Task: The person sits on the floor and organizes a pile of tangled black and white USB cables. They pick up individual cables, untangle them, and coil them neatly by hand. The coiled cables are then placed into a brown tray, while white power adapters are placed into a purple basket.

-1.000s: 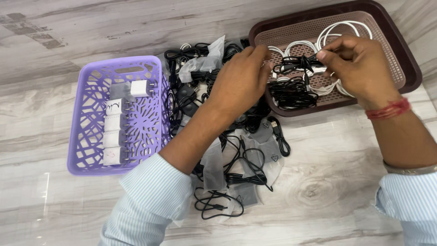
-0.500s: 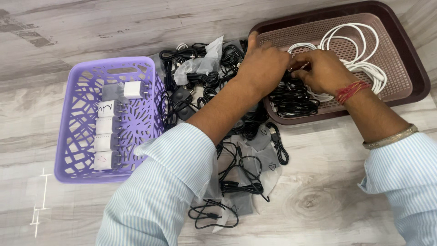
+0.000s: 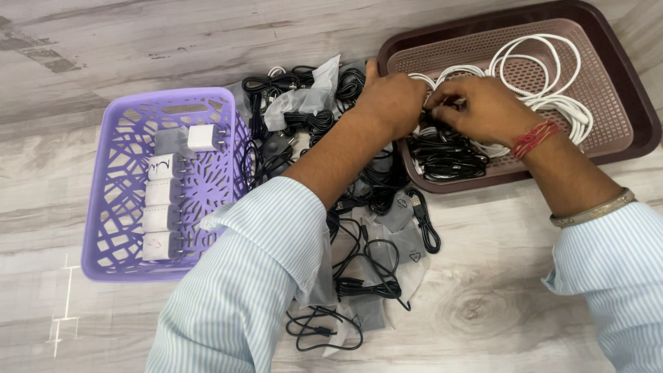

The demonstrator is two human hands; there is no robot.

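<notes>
Two hands meet over the left end of the dark brown perforated plastic tray [image 3: 621, 83] — the left hand [image 3: 390, 103] and right hand [image 3: 483, 110] both curl their fingers narrowly on the bundle of black coiled cables [image 3: 445, 155] lying inside it, beside loose white cables [image 3: 545, 76]. Whether each pinch is fully closed I cannot tell. A tangled heap of black cables and clear plastic sleeves [image 3: 359, 235] sits on the grey wood-grain table [image 3: 483, 297] between the tray and a purple lattice plastic basket [image 3: 207, 186] holding white plug adapters [image 3: 162, 200].
</notes>
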